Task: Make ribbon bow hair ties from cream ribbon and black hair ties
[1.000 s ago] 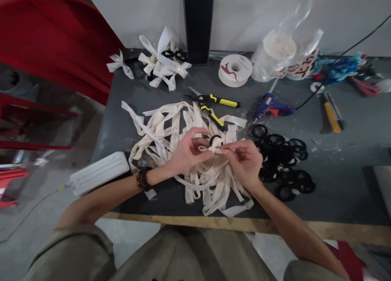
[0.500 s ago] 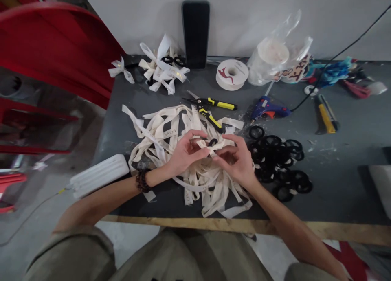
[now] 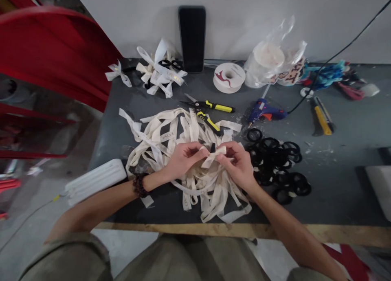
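Between my two hands is a cream ribbon bow [image 3: 214,155] with a black hair tie [image 3: 213,147] at its middle. My left hand [image 3: 187,159] pinches the bow's left side between thumb and fingers. On the other side, my right hand [image 3: 237,162] has its thumb and fingers closed on the right end. Both hands are over a loose heap of cream ribbons [image 3: 165,128], some printed with letters. Right of my right hand lies a pile of black hair ties [image 3: 275,159]. Snips with yellow-and-black handles [image 3: 210,110] rest at the heap's far edge.
Finished bows [image 3: 160,71] lie at the back left near an upright phone [image 3: 192,38]. A ribbon spool [image 3: 229,78], a plastic-wrapped roll [image 3: 267,63], a corded blue glue gun [image 3: 265,111] and a yellow cutter [image 3: 323,117] are further right. A white power bank-like box [image 3: 96,181] sits at the left edge.
My hands have turned the bow, so its cream ribbon ends now show in front and less of the black hair tie is seen. The whole view has shifted slightly.
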Available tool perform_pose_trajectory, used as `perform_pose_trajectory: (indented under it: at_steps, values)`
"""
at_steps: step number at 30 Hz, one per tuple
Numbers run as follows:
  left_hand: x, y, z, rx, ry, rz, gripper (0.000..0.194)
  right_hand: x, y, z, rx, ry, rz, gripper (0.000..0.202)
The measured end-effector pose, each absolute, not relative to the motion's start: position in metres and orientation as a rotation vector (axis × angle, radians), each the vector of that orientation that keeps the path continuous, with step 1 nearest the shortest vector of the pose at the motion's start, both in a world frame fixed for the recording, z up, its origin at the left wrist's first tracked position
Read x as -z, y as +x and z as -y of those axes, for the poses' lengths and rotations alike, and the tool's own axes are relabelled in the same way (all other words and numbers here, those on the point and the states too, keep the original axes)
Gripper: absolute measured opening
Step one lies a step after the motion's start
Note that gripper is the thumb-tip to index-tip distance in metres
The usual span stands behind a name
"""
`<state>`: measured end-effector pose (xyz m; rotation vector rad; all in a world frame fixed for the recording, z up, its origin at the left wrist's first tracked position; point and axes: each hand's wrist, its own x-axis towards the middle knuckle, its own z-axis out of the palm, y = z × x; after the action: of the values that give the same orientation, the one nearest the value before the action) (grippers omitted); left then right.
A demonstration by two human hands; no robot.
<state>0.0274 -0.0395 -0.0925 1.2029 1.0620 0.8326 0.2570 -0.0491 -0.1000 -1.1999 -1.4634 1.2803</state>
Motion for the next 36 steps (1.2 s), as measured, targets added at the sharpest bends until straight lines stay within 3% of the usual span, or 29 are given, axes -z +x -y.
perform_pose_trajectory:
  at_steps: [18,28,36]
  values:
    - [0.091,0.027,0.044,-0.708,1.251,-1.082,0.049,0.098,0.253,0.049,-1.207,-1.152,1.639,0.044]
    - [0.093,0.027,0.045,-0.775,1.211,-1.056,0.050,0.102,0.257,0.047,-1.290,-1.071,1.571,0.066]
    - [0.087,0.028,0.045,-0.862,1.139,-0.939,0.044,0.105,0.255,0.054,-1.246,-1.176,1.382,0.041]
